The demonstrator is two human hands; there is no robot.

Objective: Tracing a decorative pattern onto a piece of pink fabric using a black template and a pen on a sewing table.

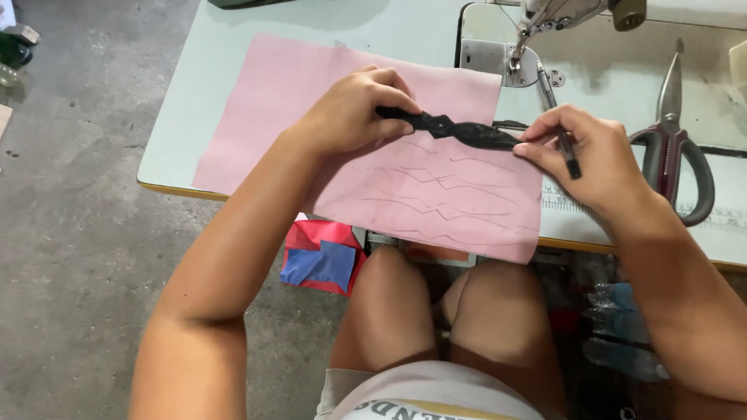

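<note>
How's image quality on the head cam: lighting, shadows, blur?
Head view: soft, even daylight, no glare. Faint shadows under the left hand on the pink sheet and beneath the sewing machine head. Right hand, black template and scissors sharp; slight wide-angle stretch at edges.

You sit at a pale sewing table (233, 47) with a yellow front edge; bare grey concrete floor (78, 233) spreads to your left; daylight falls evenly, casting soft shadows.

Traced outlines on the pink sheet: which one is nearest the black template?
The top outline, just under the black template held by both hands; the other outlines lie lower on the pink sheet, toward its near edge.
</note>
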